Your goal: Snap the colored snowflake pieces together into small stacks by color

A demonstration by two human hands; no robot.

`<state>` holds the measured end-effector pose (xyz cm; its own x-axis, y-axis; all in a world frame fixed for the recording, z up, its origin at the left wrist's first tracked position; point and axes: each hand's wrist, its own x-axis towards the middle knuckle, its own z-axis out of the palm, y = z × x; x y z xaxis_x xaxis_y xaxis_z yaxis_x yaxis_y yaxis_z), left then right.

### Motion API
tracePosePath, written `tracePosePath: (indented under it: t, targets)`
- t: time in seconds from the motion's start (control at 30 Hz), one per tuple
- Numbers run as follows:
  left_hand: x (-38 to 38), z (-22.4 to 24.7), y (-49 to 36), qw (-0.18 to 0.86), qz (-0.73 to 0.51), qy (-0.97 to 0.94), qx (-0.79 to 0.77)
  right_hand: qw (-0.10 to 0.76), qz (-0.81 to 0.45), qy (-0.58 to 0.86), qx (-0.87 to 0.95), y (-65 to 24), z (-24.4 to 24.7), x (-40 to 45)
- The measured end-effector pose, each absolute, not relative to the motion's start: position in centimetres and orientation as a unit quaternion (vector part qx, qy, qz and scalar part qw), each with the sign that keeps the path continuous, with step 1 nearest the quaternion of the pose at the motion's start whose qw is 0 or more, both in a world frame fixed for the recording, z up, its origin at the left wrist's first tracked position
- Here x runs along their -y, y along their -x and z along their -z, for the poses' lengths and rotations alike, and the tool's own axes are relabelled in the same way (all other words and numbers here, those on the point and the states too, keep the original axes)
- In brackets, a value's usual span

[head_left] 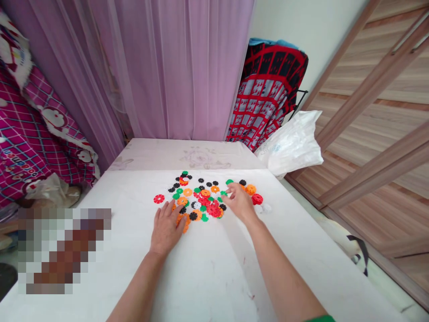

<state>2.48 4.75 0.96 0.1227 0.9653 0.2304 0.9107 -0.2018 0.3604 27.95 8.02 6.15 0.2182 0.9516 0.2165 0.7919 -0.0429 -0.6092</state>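
A loose spread of flat, notched plastic discs [212,208] in red, orange, green, black and white lies on a white-covered table. My left hand [166,229] rests palm down at the near left of the spread, fingers apart, its fingertips on or beside several orange discs [184,221]. Over the right part of the spread, my right hand [240,202] has thumb and index finger bent and apart. Close to those fingertips are a green disc [223,193] and another green disc [229,182]. The hand itself hides some of the discs under it.
Right of my right hand lie an orange disc [250,189], a red disc [257,199] and white discs [267,208]. A white plastic bag [291,143] stands at the table's far right corner. Purple curtains [174,67] hang behind; a wooden wardrobe [375,120] is right. A blurred patch covers the left.
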Motion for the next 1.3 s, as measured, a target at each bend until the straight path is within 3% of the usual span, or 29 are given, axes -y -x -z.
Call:
tracePosePath:
  t: [0.2,0.53,0.93,1.3]
  targets:
    - [-4.9,-0.8,-2.6,0.068,-0.216,-0.738,-0.636,0.257,-0.078,0.772,0.575,-34.1,-7.0,-14.8]
    - [-5.0,-0.4,-2.5,0.067,-0.229,-0.734,-0.636,0.183,-0.050,0.759,0.623,-34.8,-4.2,-17.5]
    - [-5.0,-0.9,-2.6,0.079,-0.210,-0.730,-0.646,0.213,-0.018,0.727,0.653,-33.9,-5.1,-15.2]
    - [-5.0,-1.0,-2.6,0.077,-0.219,-0.731,-0.641,0.145,-0.113,0.707,0.683,-28.9,-4.5,-11.0]
